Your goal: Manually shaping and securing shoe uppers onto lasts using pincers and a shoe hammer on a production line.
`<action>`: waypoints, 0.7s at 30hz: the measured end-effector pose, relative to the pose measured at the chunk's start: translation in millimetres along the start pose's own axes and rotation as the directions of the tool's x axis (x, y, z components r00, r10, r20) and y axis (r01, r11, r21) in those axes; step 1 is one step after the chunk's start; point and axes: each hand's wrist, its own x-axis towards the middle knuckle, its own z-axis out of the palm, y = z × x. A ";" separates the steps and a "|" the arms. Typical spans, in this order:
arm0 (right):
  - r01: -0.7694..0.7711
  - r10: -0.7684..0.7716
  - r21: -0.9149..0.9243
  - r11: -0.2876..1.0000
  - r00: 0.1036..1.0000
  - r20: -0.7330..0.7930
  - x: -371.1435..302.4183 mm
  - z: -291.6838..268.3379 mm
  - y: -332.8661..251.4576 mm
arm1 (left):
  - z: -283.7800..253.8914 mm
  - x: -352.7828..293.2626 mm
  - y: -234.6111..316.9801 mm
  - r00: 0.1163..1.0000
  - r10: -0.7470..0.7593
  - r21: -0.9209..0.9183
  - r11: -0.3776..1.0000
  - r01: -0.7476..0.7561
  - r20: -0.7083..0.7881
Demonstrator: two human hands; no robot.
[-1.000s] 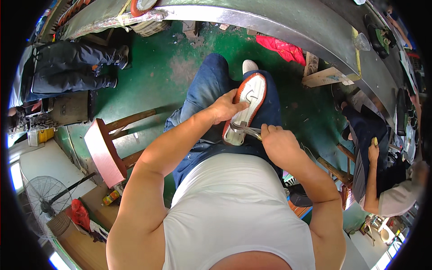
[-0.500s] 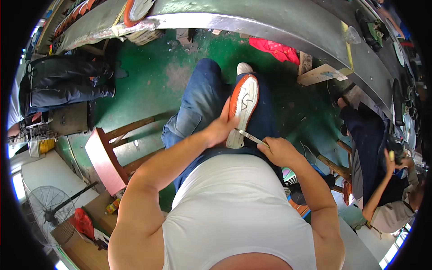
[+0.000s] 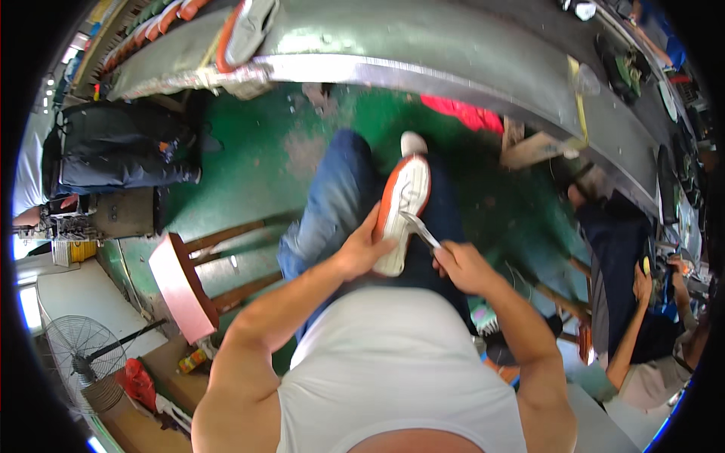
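So I'm sitting here with a shoe [image 3: 404,198] lying across my right thigh, its pale sole facing up and an orange-brown edge showing along the far end and left side. Some dark wiggly lines are showing on the sole. My left hand [image 3: 367,251] is clamping the near half from the left — thumb lying over the sole, fingers wrapping the edge, though their tips are hiding from view. My right hand [image 3: 464,267] is closing around the handle of a metal tool [image 3: 421,228], fingers bunching together on it. The tool's head is sitting at the sole's right side, around the middle; I can't tell whether it's actually biting anything.

My jeans [image 3: 332,198] are spreading out under all this, and the green floor [image 3: 253,162] is showing beyond my knees. On the far side a long grey bench [image 3: 423,41] is running across, with an orange-and-white shoe [image 3: 243,39] resting toward its left end and a red cloth [image 3: 462,113] lying beneath it. On my left, a stool [image 3: 180,287] with a pinkish top is standing, and nearer than that a fan [image 3: 83,362]. Over on the right a co-worker [image 3: 653,383] is sitting — one of their hands is holding something small and yellow.
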 end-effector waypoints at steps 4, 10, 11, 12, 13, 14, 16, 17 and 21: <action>-0.051 0.102 0.318 0.947 0.984 -0.148 -9.4 15.8 47.4 | -26.3 -32.5 89.3 0.997 0.065 -0.327 0.944 -0.047 0.044; -0.149 0.181 0.520 0.841 0.983 -0.011 11.0 10.4 70.2 | -59.4 58.5 271.2 0.935 0.354 -0.203 0.915 -0.349 -0.013; -0.135 0.176 0.523 0.841 0.984 -0.029 14.6 8.6 73.8 | -61.8 95.3 305.6 0.918 0.396 -0.178 0.901 -0.396 -0.036; -0.155 0.188 0.537 0.829 0.982 -0.007 15.3 8.6 77.1 | -70.2 135.6 337.9 0.909 0.417 -0.066 0.906 -0.418 -0.017; -0.170 0.189 0.547 0.820 0.982 0.023 19.5 8.3 78.4 | -79.7 171.1 372.4 0.897 0.442 0.053 0.896 -0.441 -0.007; -0.191 0.204 0.568 0.800 0.978 0.041 22.4 6.1 73.0 | -89.6 208.3 396.9 0.885 0.458 0.244 0.870 -0.429 -0.076; -0.212 0.212 0.642 0.737 0.974 0.079 27.1 8.5 80.3 | -104.7 277.2 426.9 0.792 0.595 0.796 0.542 -0.269 -0.137; -0.221 0.205 0.679 0.701 0.973 0.105 27.8 7.1 77.9 | -112.5 303.0 433.0 0.722 0.686 0.985 0.168 -0.039 -0.089; -0.197 0.170 0.752 0.629 0.979 0.114 27.8 -1.4 68.0 | -116.7 380.8 375.0 0.769 0.639 0.944 -0.254 0.208 0.002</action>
